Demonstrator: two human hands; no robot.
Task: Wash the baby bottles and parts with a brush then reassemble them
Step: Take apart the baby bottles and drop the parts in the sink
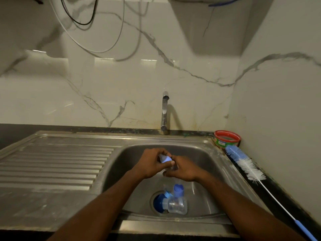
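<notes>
Frame centre, over sink (205, 153): left hand (150, 162) fingers curled round blue cap (165, 159); right hand (184, 168) fingers pinch clear part (173, 167). Bottle (176, 205) lies below at drain; brush (246, 165) right, on desk

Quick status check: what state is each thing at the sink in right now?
Left hand: grips blue part.
Right hand: grips clear piece.
Tap: no water visible.
Bottle: lying in sink, by drain.
Brush: unused, on counter.
Tub: open.
</notes>
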